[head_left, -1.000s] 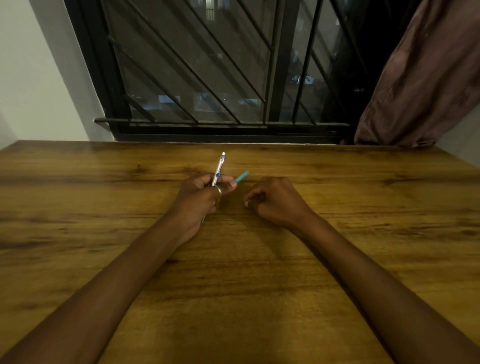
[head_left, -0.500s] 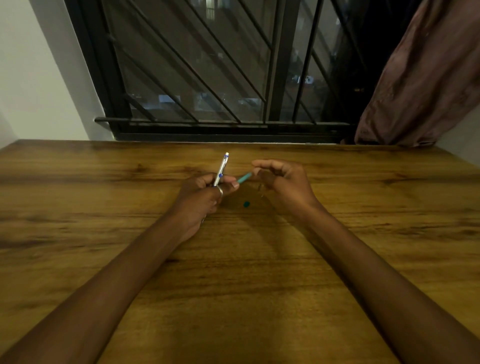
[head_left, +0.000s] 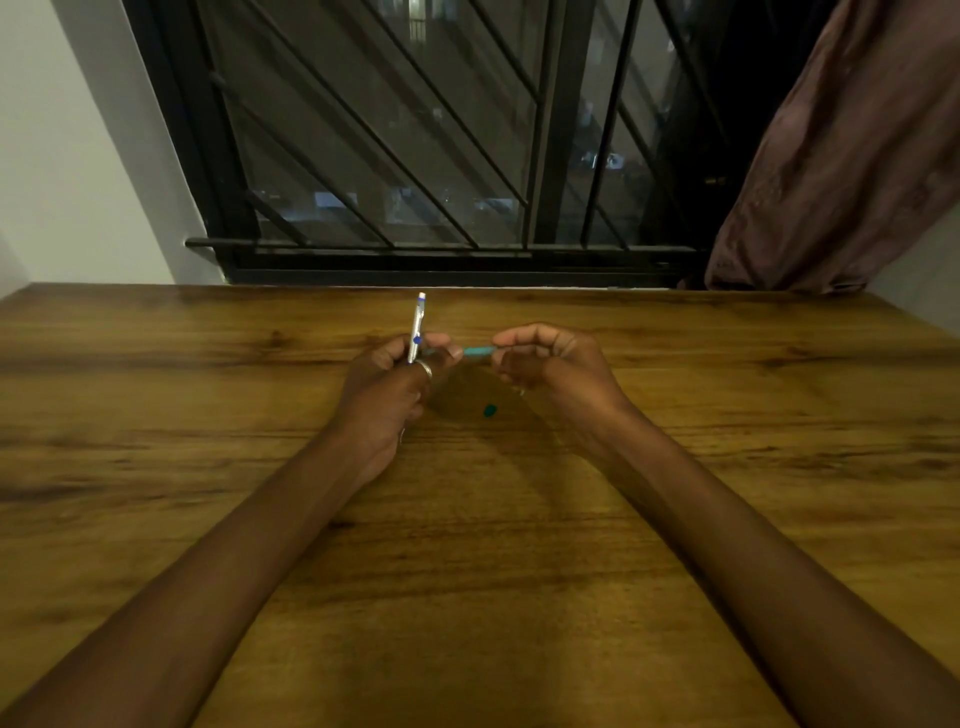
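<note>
My left hand grips a silver pen with blue marks, which points up and away from me. A short teal tube also sticks out to the right from my left thumb and fingers. My right hand pinches the right end of that teal tube with thumb and forefinger, so both hands hold it just above the wooden table. A small teal cap lies on the table below and between the hands.
A barred window runs along the table's far edge. A brown curtain hangs at the back right, and a white wall stands at the left.
My right hand has lifted off the table, uncovering the small teal cap, and has moved up to pinch the end of the teal tube. My left hand has stayed put with the pen.
</note>
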